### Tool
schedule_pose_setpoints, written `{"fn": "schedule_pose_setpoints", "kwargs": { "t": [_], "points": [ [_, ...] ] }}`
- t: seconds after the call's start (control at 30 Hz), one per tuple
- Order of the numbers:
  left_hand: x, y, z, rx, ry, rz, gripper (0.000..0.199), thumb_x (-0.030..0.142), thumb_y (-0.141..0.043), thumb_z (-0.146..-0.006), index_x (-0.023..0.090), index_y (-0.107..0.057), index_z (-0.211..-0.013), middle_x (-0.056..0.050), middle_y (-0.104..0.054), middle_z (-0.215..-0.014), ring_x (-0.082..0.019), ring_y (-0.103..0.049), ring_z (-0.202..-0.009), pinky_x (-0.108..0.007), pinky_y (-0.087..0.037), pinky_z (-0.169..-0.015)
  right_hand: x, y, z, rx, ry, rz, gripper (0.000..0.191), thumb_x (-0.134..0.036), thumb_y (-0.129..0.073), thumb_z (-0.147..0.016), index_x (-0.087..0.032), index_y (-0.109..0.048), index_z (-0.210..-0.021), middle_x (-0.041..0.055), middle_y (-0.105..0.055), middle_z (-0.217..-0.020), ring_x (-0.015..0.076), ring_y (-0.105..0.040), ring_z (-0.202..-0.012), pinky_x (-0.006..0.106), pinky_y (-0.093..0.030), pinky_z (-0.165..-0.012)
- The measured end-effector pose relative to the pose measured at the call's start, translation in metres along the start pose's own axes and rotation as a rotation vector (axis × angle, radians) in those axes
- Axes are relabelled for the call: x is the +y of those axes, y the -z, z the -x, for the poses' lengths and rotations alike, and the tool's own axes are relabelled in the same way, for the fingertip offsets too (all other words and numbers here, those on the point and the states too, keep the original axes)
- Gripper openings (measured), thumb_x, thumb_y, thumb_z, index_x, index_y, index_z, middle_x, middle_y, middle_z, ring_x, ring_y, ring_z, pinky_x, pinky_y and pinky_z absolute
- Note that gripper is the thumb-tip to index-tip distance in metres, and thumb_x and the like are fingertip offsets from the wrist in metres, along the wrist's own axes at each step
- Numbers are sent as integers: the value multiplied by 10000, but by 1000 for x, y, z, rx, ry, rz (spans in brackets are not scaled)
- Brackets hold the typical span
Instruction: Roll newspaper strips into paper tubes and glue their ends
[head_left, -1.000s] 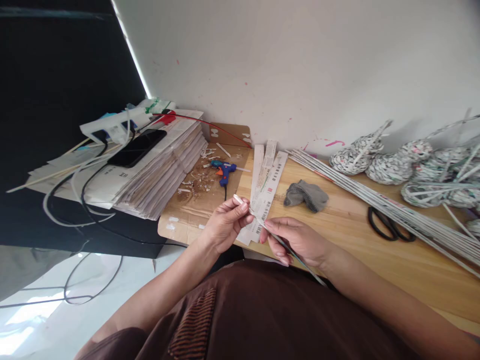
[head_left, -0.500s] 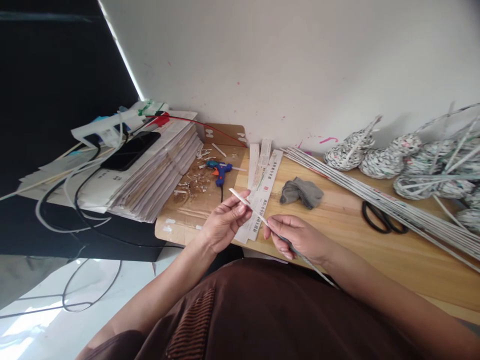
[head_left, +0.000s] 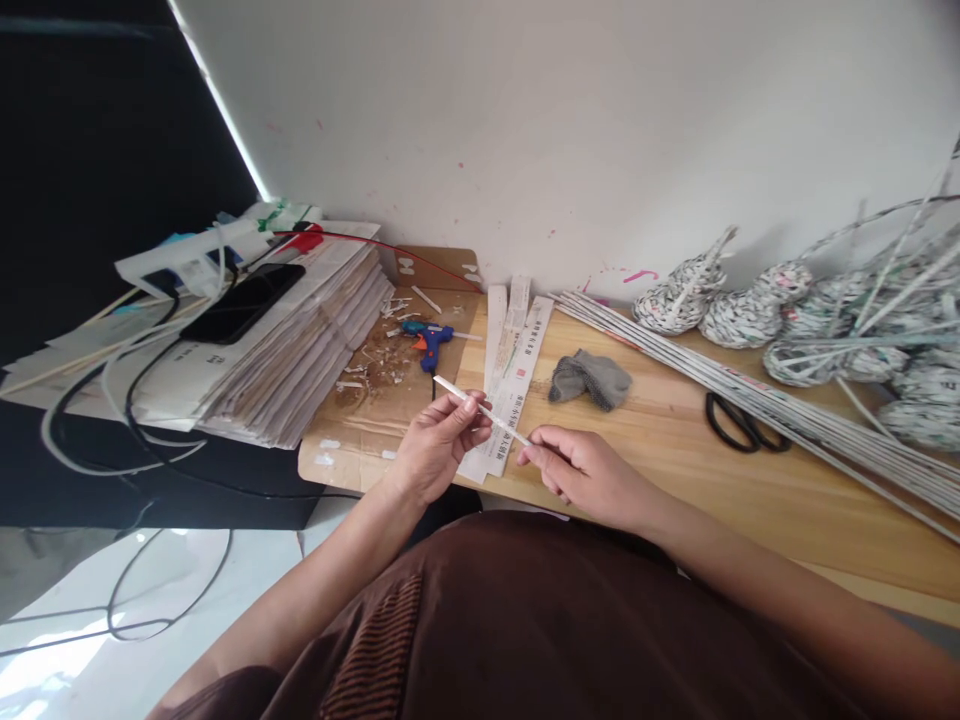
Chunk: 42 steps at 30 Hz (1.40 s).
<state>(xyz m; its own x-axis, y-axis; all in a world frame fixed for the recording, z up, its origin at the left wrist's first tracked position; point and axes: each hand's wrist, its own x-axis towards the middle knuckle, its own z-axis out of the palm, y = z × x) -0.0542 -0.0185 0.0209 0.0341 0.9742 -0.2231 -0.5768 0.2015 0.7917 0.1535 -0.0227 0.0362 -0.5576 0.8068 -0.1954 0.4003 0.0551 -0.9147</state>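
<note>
A thin white rolled-paper stick [head_left: 508,429] slants between my hands above the front edge of the table. My left hand [head_left: 439,440] pinches it between thumb and fingers, and its tip sticks out to the upper left. My right hand [head_left: 585,473] is closed around the lower end, which its fingers hide. Just beyond my hands lie printed paper strips [head_left: 534,345], overlapping and fanned out. A crumpled grey cloth or glove [head_left: 591,380] rests to their right.
On stained cardboard [head_left: 379,425] at left lie a blue glue gun [head_left: 435,347] and paper scraps. A paper stack [head_left: 322,345] carries a phone [head_left: 244,303] and cables. At right are black-handled scissors [head_left: 731,425], a bundle of paper sticks [head_left: 720,378] and woven paper gourd shapes [head_left: 679,297].
My right hand has rolled over, its back now more upward, and the grey length that trailed below it is out of sight. The whole view has shifted slightly, moving things left.
</note>
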Motion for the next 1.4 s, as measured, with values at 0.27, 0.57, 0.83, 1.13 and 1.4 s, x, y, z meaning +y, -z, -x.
{"fn": "schedule_pose_setpoints", "kwargs": {
  "t": [0.27, 0.57, 0.83, 1.13, 1.4],
  "points": [
    [-9, 0, 4, -97, 54, -140, 214, 239, -841, -652, 135, -721, -796, 2, -640, -674, -71, -604, -583, -167, -532, -562, 5, -3, -1, -186, -88, -254, 444, -555, -345, -967, -177, -574, -919, -56, -462, -549, 77, -431, -435, 200, -381, -461],
    [-16, 9, 0, -18, 41, -207, 249, 259, -870, -598, 125, -727, -751, -7, -631, -605, -72, -563, -516, -158, -468, -474, 3, 6, 11, -193, -109, -147, 385, -445, -347, -990, -172, -581, -850, -49, -485, -523, 84, -482, -452, 194, -411, -497],
    [-18, 12, -1, 26, 79, -200, 279, 299, -835, -660, 111, -734, -840, -6, -608, -620, -65, -554, -557, -154, -469, -512, 1, 14, 24, -22, 3, 223, 280, -371, -452, -961, -196, -651, -871, -28, -569, -652, 89, -504, -569, 206, -354, -551],
    [-13, 15, -1, 49, 68, -315, 334, 296, -829, -665, 141, -698, -930, -41, -678, -818, -92, -599, -652, -165, -478, -530, 8, 87, 41, 273, -57, 568, 310, -398, -412, -963, -237, -671, -1015, -5, -661, -713, 142, -562, -599, 251, -367, -584],
    [-17, 22, 4, -4, -111, -420, 236, 345, -757, -745, 150, -623, -761, -12, -624, -667, -107, -561, -599, -200, -471, -544, 61, 179, 7, 753, -222, 1194, 351, -309, -412, -917, -182, -727, -1004, 126, -719, -921, 262, -634, -791, 337, -398, -661]
  ]
}}
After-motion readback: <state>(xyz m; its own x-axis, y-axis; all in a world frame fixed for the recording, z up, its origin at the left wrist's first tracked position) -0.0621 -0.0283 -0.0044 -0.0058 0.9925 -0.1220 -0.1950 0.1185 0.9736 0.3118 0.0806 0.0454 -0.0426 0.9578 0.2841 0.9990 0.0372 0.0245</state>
